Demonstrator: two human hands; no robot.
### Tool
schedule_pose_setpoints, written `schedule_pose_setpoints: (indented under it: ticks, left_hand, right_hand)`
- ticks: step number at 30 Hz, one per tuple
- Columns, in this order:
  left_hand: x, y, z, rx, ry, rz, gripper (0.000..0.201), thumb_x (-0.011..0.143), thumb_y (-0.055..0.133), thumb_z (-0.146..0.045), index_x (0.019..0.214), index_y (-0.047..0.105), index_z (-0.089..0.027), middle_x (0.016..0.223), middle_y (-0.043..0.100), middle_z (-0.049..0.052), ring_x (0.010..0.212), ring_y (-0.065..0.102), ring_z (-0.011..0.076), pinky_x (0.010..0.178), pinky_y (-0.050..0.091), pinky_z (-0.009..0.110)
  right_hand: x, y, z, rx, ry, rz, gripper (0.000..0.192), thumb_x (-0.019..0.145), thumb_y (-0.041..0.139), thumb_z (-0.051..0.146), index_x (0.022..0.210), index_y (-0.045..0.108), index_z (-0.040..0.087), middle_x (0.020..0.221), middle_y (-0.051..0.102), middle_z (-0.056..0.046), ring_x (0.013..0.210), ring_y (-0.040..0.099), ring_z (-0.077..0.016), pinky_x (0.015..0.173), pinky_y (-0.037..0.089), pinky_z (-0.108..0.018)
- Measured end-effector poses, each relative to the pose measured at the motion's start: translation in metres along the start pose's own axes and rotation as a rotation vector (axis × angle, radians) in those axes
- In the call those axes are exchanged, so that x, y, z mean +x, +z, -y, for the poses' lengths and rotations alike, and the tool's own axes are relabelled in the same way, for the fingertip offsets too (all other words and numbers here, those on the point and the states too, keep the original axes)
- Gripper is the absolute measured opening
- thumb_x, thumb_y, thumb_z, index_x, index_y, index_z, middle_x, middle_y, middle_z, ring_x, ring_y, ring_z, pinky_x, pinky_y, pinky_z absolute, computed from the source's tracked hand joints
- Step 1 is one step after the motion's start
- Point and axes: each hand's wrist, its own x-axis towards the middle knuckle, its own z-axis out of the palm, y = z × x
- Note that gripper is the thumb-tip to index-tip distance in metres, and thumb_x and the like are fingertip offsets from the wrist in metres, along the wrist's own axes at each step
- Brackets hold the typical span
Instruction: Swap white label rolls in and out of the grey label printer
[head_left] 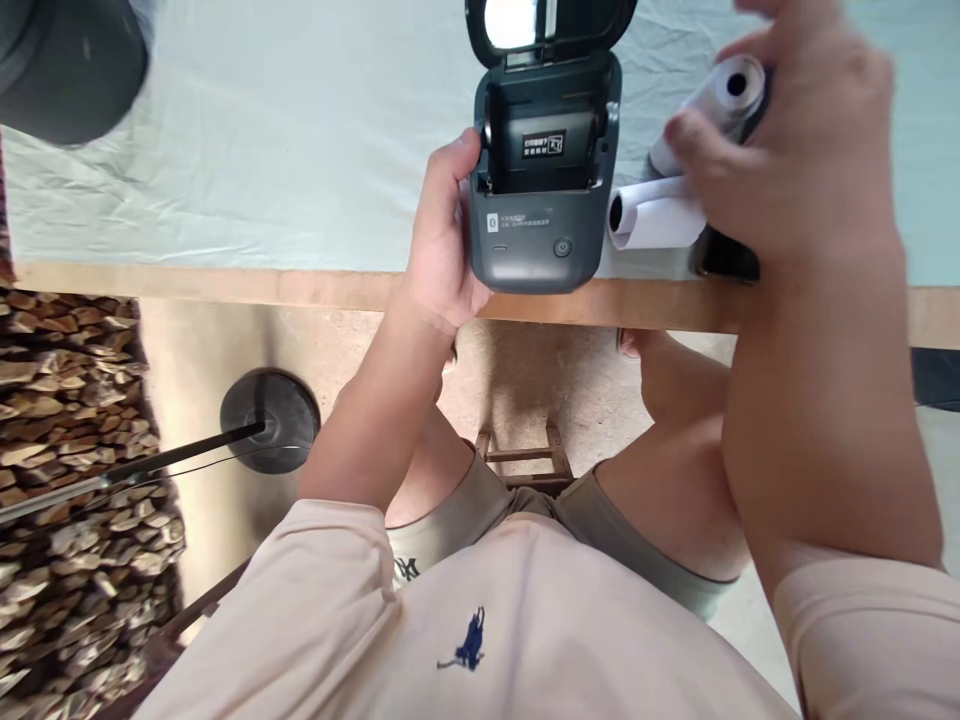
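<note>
Presently, printer: one dark grey plastic label printer (541, 190), boxy with rounded corners, lid (551, 25) swung up and open, paper bay bare; it sits at the near edge of the table, its front at or slightly over the wooden lip.
Left hand: the left hand (442, 245) grips the printer's left side, thumb up by the bay wall.
Right hand: the right hand (787, 130), blurred, is closed around a white paper roll with a dark core (731, 90), raised just right of the printer.
Second roll: one loosely curled white paper roll (652, 218) lies on the table between printer and right hand, near the front edge.
Dark object: one black flat item (727, 262) under the right hand at the edge; I cannot tell what it is.
Table: one table with pale green cloth (262, 150) and wooden front edge (225, 285).
Count: printers one; paper rolls two; hands two.
Risk, printer: so close to the edge, it could tip off if the left grip loosens.
Risk, loose roll: it may roll off the edge if nudged by the right hand.
Risk, held roll: it might unwind or go into the bay facing wrongly.
Beyond: one black round stand base (270, 420) on the floor; stacked firewood (67, 450) at left.
</note>
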Motion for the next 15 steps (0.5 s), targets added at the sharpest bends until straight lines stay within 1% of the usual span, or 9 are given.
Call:
schedule_pose_setpoints:
  ticks: [1,3,5,6,8,10,12,13,15]
  left_hand:
    - [0.0,0.003,0.0,-0.029,0.02,0.021,0.038,0.081,0.035,-0.04,0.103,0.059,-0.021,0.061,0.059,0.002,0.081,0.061,0.0166,0.068,0.049,0.024]
    - [0.0,0.007,-0.002,-0.091,0.04,0.058,0.038,0.084,0.029,-0.035,0.098,0.06,-0.019,0.071,0.063,0.003,0.087,0.06,0.0164,0.073,0.049,0.025]
    - [0.0,0.007,-0.003,-0.137,0.041,0.077,0.038,0.085,0.028,-0.033,0.094,0.061,-0.016,0.078,0.064,0.004,0.093,0.059,0.017,0.078,0.049,0.027]
    - [0.0,0.006,-0.003,-0.146,0.026,0.076,0.037,0.084,0.03,-0.033,0.093,0.061,-0.015,0.079,0.064,0.004,0.095,0.059,0.0174,0.08,0.049,0.028]
    - [0.0,0.002,-0.004,-0.129,-0.03,0.051,0.033,0.082,0.037,-0.037,0.092,0.061,-0.017,0.078,0.065,0.004,0.096,0.058,0.0184,0.081,0.049,0.028]
    - [0.001,-0.002,-0.002,-0.097,-0.071,0.004,0.031,0.078,0.045,-0.041,0.091,0.062,-0.019,0.075,0.065,0.003,0.096,0.059,0.0194,0.079,0.049,0.028]
    - [0.001,-0.003,-0.001,-0.08,-0.059,-0.018,0.032,0.077,0.046,-0.043,0.09,0.062,-0.019,0.071,0.064,0.002,0.093,0.06,0.0202,0.076,0.051,0.029]
    - [0.002,-0.002,0.0,-0.078,-0.037,-0.015,0.033,0.077,0.044,-0.044,0.09,0.062,-0.02,0.069,0.063,0.001,0.092,0.061,0.0203,0.074,0.051,0.029]
    - [0.002,0.0,0.002,-0.067,-0.013,-0.001,0.033,0.079,0.039,-0.044,0.088,0.062,-0.022,0.066,0.061,0.001,0.089,0.062,0.0195,0.07,0.052,0.028]
  right_hand:
    - [-0.002,-0.003,0.002,0.03,-0.059,-0.031,0.047,0.076,0.041,0.035,0.121,0.037,0.023,0.112,0.046,0.0,0.103,0.047,-0.0132,0.087,0.036,-0.032]
    - [-0.007,-0.009,0.006,0.013,-0.213,-0.054,0.04,0.08,0.032,0.025,0.118,0.04,0.022,0.111,0.047,0.001,0.098,0.049,-0.0072,0.081,0.038,-0.024]
    - [-0.014,-0.009,0.011,-0.108,-0.328,0.038,0.04,0.075,0.031,0.014,0.111,0.047,0.025,0.103,0.052,0.003,0.092,0.05,-0.0065,0.08,0.039,-0.024]
    - [-0.016,-0.007,0.013,-0.192,-0.354,0.1,0.041,0.073,0.032,0.012,0.107,0.049,0.028,0.102,0.054,0.005,0.094,0.05,-0.009,0.082,0.039,-0.028]
    - [-0.021,0.002,0.015,-0.295,-0.386,0.18,0.04,0.07,0.035,0.011,0.101,0.052,0.031,0.104,0.054,0.006,0.103,0.046,-0.0178,0.085,0.038,-0.041]
    - [-0.024,0.011,0.016,-0.349,-0.375,0.223,0.036,0.071,0.036,0.015,0.099,0.052,0.03,0.1,0.055,0.003,0.106,0.042,-0.0246,0.083,0.034,-0.05]
    - [-0.026,0.014,0.016,-0.395,-0.345,0.233,0.033,0.071,0.037,0.017,0.098,0.052,0.027,0.094,0.055,-0.001,0.105,0.042,-0.0261,0.082,0.034,-0.052]
    - [-0.026,0.013,0.016,-0.408,-0.329,0.227,0.032,0.071,0.038,0.018,0.099,0.052,0.027,0.094,0.055,-0.002,0.106,0.042,-0.0262,0.081,0.034,-0.052]
    - [-0.027,0.004,0.017,-0.399,-0.317,0.202,0.034,0.073,0.041,0.022,0.104,0.05,0.03,0.101,0.052,-0.001,0.105,0.044,-0.0224,0.082,0.037,-0.045]
